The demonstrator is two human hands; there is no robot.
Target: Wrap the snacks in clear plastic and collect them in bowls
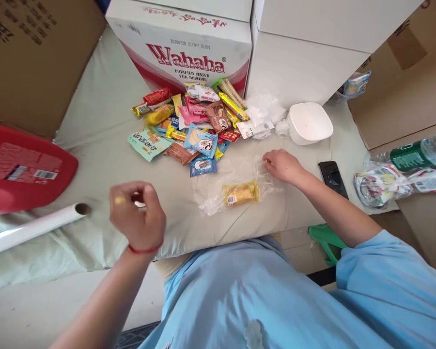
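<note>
At nine o'clock from the yellow packet, the left hand is held loosely curled; at two, the right hand, half curled, is placed at the edge of the clear bag. Whether anything is gripped cannot be told. Yellow packet: set in or on the bag, long axis nearly nine-to-three, barcode end toward nine.

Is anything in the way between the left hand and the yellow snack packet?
Only the crumpled end of the clear plastic bag, lying just left of the yellow snack packet, on the side facing the left hand. Whether film also covers the packet, I can't tell.
</note>
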